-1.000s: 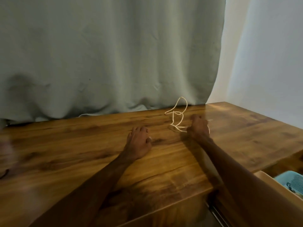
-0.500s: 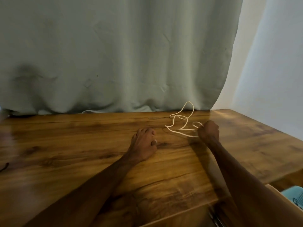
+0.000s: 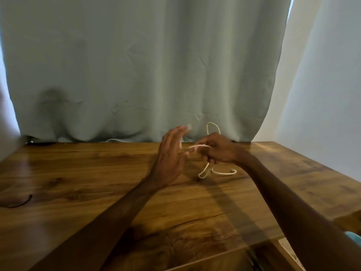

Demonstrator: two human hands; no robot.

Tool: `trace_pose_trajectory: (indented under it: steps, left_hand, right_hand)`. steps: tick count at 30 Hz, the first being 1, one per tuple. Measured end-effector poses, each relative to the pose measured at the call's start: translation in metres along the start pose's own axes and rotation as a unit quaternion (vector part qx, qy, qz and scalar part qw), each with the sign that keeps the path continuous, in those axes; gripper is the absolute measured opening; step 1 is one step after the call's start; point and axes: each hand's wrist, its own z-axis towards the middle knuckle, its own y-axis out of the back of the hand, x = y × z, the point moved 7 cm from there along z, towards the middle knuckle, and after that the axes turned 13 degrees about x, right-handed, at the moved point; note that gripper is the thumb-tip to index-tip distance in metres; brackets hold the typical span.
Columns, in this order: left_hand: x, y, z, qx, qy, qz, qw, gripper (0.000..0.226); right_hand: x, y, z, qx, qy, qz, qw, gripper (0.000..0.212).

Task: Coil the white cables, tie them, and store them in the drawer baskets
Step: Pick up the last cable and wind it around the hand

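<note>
Near back edge of wooden desk [image 3: 97, 182], I log R hand [image 3: 218, 151] curled round white cable [image 3: 204, 172], raised above desk w/ tail trailing on it, prob. to begin coiling. L hand [image 3: 170, 159] alongside, fingers straight, prob. ready to take loops; contact unclear.

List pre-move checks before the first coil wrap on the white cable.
1. Right hand grips the cable: ok.
2. Left hand free to take the wrap: ok, open, fingers straight.
3. Plug end free: ok, it lies loose on the table.
4. Loops untangled: cannot tell; one rises above the right hand, one hangs below.
5. Tie at hand: not ok, none in view.
6. Basket ready: cannot tell; only a blue corner shows at bottom right.
</note>
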Motion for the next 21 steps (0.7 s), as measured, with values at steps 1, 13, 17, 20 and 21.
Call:
trace_pose_trajectory:
  steps: [1, 13, 17, 20, 21]
  left_hand:
    - [-0.001, 0.001, -0.001, 0.012, -0.029, 0.052, 0.998, 0.044]
    - [0.023, 0.014, -0.043, 0.165, 0.182, -0.368, 0.897, 0.051]
    - [0.023, 0.004, -0.036, 0.162, 0.231, -0.569, 0.772, 0.031]
    - [0.036, 0.005, -0.038, 0.145, 0.264, -0.588, 0.75, 0.029]
    - [0.043, 0.004, -0.039, 0.139, 0.28, -0.581, 0.752, 0.031]
  right_hand:
    - [0.01, -0.007, 0.003, 0.034, 0.012, -0.023, 0.999, 0.019]
    - [0.014, -0.002, 0.034, -0.067, 0.072, -0.011, 0.995, 0.012]
    - [-0.011, -0.034, 0.055, -0.101, 0.015, -0.143, 0.984, 0.038]
    - [-0.018, -0.074, 0.068, -0.084, -0.018, -0.232, 0.969, 0.038]
    - [-0.015, -0.085, 0.071, -0.09, -0.021, -0.271, 0.958, 0.045]
